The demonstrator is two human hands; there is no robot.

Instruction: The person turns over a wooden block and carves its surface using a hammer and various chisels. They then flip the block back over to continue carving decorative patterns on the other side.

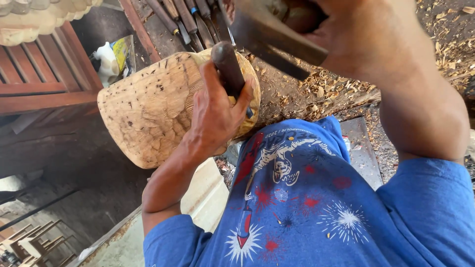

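A pale, rounded block of wood (148, 106) lies tilted in front of me, its flat end pitted with small dark marks. My left hand (215, 116) is wrapped around a chisel with a dark round wooden handle (226, 64), its blade hidden against the block's carved side. My right hand (356, 34) is raised near the top of the view, gripping a dark mallet (269, 37) held just above the chisel's handle end. My blue printed shirt (307, 207) fills the lower right.
Several more chisels (188, 20) lie in a row behind the block. Wood chips (336, 89) cover the ground to the right. A red-brown slatted wooden panel (44, 74) stands at the left, with a carved pale piece (39, 17) above it. Small wooden frames (34, 244) sit lower left.
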